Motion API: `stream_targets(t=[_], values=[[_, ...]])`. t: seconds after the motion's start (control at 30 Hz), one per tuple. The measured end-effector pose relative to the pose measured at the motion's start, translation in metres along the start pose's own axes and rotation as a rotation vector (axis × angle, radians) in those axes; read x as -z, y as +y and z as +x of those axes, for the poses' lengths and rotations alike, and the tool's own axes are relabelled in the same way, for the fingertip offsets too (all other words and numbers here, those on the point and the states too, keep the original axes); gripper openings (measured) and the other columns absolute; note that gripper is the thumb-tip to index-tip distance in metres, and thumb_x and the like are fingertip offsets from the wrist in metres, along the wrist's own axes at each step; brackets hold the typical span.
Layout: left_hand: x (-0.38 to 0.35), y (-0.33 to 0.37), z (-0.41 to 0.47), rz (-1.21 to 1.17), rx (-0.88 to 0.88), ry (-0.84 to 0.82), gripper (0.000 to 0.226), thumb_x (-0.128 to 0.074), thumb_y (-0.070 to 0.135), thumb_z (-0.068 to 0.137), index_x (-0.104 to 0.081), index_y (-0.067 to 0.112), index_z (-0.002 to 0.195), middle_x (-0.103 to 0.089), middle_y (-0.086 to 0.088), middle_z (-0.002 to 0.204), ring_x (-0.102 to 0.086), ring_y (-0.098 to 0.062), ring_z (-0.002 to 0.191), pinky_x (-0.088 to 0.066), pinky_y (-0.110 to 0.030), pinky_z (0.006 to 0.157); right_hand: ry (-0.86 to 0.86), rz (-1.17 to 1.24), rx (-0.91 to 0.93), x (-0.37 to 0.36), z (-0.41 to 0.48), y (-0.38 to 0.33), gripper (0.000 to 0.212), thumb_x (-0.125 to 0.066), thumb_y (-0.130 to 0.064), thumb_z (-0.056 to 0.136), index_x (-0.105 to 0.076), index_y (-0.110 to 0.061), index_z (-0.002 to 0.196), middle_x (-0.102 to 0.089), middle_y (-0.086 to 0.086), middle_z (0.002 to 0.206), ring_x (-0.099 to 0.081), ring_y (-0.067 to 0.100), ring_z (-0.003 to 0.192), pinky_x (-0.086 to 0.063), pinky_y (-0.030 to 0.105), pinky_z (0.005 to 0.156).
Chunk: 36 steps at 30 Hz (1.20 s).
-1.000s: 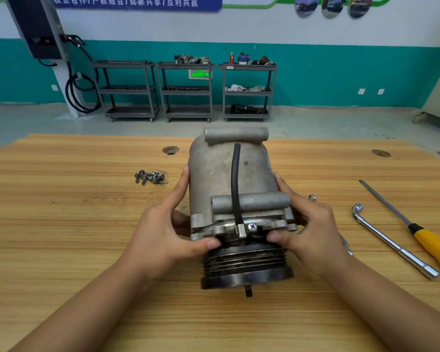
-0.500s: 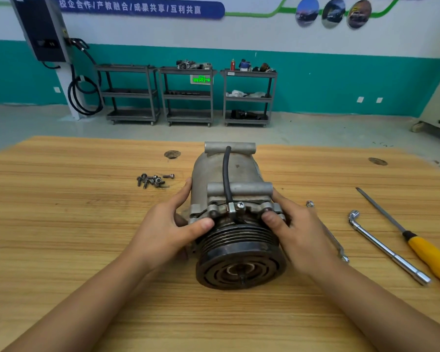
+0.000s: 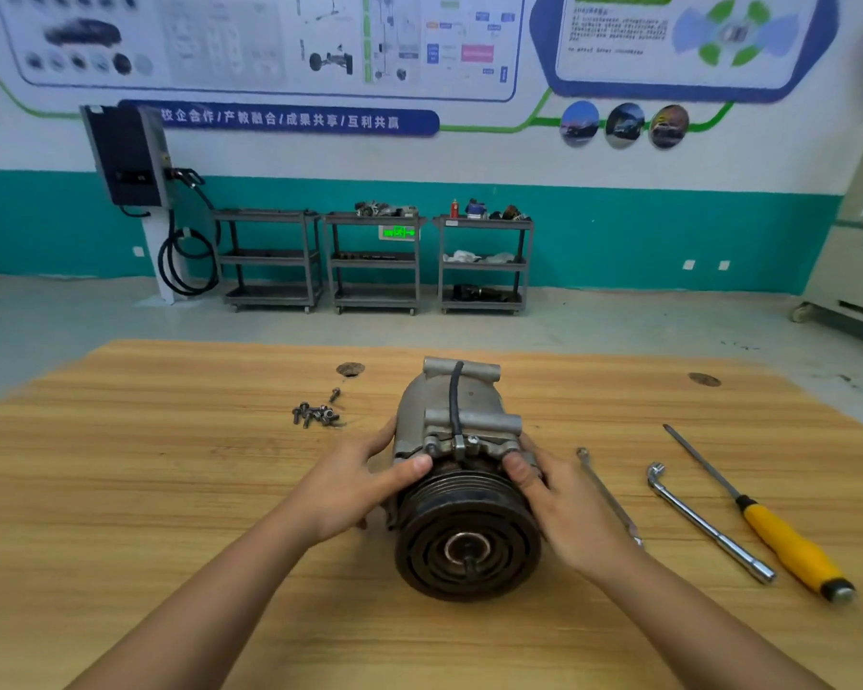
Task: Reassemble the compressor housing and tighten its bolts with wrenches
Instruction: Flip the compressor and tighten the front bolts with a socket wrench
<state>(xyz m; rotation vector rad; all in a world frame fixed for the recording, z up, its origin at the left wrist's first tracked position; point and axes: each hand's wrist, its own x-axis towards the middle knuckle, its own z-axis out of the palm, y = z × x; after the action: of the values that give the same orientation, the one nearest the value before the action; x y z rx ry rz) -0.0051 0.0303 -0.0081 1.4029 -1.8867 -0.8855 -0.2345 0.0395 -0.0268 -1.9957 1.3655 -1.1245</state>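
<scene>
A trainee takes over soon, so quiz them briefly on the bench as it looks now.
1. True or false: the left hand and the right hand both grip the compressor.
2. The loose bolts lie: A) on the table left of the compressor, B) right of it, C) in the right hand.
3. Fill in: the screwdriver has a ____ handle.
Key: 1 true; 2 A; 3 yellow.
</scene>
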Motion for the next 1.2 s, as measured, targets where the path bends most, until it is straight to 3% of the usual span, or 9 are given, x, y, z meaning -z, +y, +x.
stream_targets(t=[0.13, 0.2, 0.3, 0.37, 0.53, 0.63, 0.77, 0.97, 1.2], values=[[-0.003, 0.01, -0.018, -0.013, 0.034, -0.032, 0.099, -0.05, 0.081, 0.058, -0.028, 0.038, 0.145, -0.058, 0.011, 0.119, -0.067, -0.016, 0.084, -0.044, -0.02, 0.045, -0.039, 0.01, 0.008, 0.006, -0.013, -0.006, 0.056, -0.029, -0.074, 0.075, -0.055, -0.043, 0.112, -0.063, -0.033, 0.094, -0.055, -0.018, 0.091, -0.035, -0.001, 0.076], [-0.006, 0.018, -0.027, -0.012, 0.057, -0.039, 0.088, -0.053, 0.081, 0.066, -0.034, 0.039, 0.141, -0.064, 0.007, 0.11, -0.068, -0.015, 0.082, -0.044, -0.021, 0.044, -0.065, 0.019, -0.009, 0.012, -0.02, -0.007, 0.065, -0.029, -0.072, 0.076, -0.058, -0.033, 0.118, -0.069, -0.016, 0.1, -0.061, -0.005, 0.096, -0.043, 0.014, 0.081], [-0.005, 0.034, -0.034, 0.025, 0.072, -0.057, 0.07, -0.046, 0.081, 0.066, -0.053, 0.036, 0.119, -0.069, 0.007, 0.087, -0.069, -0.012, 0.074, -0.044, -0.02, 0.044, -0.021, 0.051, -0.038, 0.02, -0.033, -0.012, 0.058, -0.03, -0.068, 0.078, -0.068, -0.026, 0.091, -0.072, -0.003, 0.083, -0.067, 0.014, 0.081, -0.046, 0.018, 0.07], [-0.004, 0.048, -0.034, 0.054, 0.076, -0.103, 0.078, -0.039, 0.086, 0.065, -0.064, 0.021, 0.1, -0.069, 0.006, 0.072, -0.068, -0.01, 0.066, -0.042, -0.02, 0.042, -0.025, 0.062, -0.125, 0.031, -0.035, -0.022, 0.072, -0.029, -0.074, 0.074, -0.068, -0.014, 0.074, -0.07, 0.005, 0.063, -0.066, 0.024, 0.059, -0.043, 0.018, 0.05], [0.001, 0.068, -0.031, 0.003, 0.169, -0.198, 0.099, -0.028, 0.091, 0.053, -0.069, 0.007, 0.086, -0.071, -0.006, 0.062, -0.061, -0.009, 0.045, -0.041, -0.017, 0.044, -0.176, 0.074, -0.272, 0.057, -0.029, -0.045, 0.074, -0.03, -0.07, 0.088, -0.056, -0.019, 0.041, -0.05, -0.002, 0.035, -0.038, 0.014, 0.028, -0.027, 0.017, 0.034], [0.007, 0.07, -0.019, -0.033, 0.239, -0.229, 0.103, -0.029, 0.091, 0.053, -0.067, 0.004, 0.094, -0.071, -0.016, 0.067, -0.04, -0.009, 0.03, -0.034, -0.018, 0.044, -0.169, 0.043, -0.36, 0.06, -0.015, -0.047, 0.056, -0.032, -0.048, 0.095, -0.052, -0.013, 0.054, -0.044, -0.003, 0.034, -0.029, 0.011, 0.031, -0.021, 0.015, 0.037], [0.008, 0.064, 0.001, -0.101, 0.336, -0.184, 0.08, -0.023, 0.074, 0.085, -0.062, 0.008, 0.062, -0.068, -0.019, 0.062, -0.027, -0.009, 0.03, -0.03, -0.016, 0.044, -0.184, 0.019, -0.474, 0.059, 0.011, -0.05, 0.049, -0.027, -0.033, 0.098, -0.044, -0.012, 0.057, -0.042, -0.003, 0.032, -0.024, 0.01, 0.032, -0.017, 0.012, 0.037], [0.013, 0.045, 0.039, -0.156, 0.431, -0.149, 0.082, -0.02, 0.066, 0.09, -0.053, 0.015, 0.035, -0.058, -0.007, 0.045, -0.025, -0.009, 0.031, -0.041, -0.016, 0.045, -0.091, 0.19, -0.532, 0.041, 0.038, -0.021, 0.072, -0.026, -0.071, 0.085, -0.056, -0.01, 0.063, -0.061, 0.011, 0.048, -0.034, 0.012, 0.032, -0.024, 0.013, 0.037], [0.012, 0.025, 0.069, -0.22, 0.482, -0.059, 0.084, -0.03, 0.082, 0.075, -0.054, 0.011, 0.037, -0.039, 0.001, 0.038, -0.03, -0.01, 0.032, -0.048, -0.023, 0.05, -0.041, 0.257, -0.68, 0.03, 0.075, 0.008, 0.07, -0.035, -0.078, 0.078, -0.056, -0.011, 0.076, -0.055, 0.002, 0.043, -0.041, 0.013, 0.032, -0.028, 0.017, 0.038]])
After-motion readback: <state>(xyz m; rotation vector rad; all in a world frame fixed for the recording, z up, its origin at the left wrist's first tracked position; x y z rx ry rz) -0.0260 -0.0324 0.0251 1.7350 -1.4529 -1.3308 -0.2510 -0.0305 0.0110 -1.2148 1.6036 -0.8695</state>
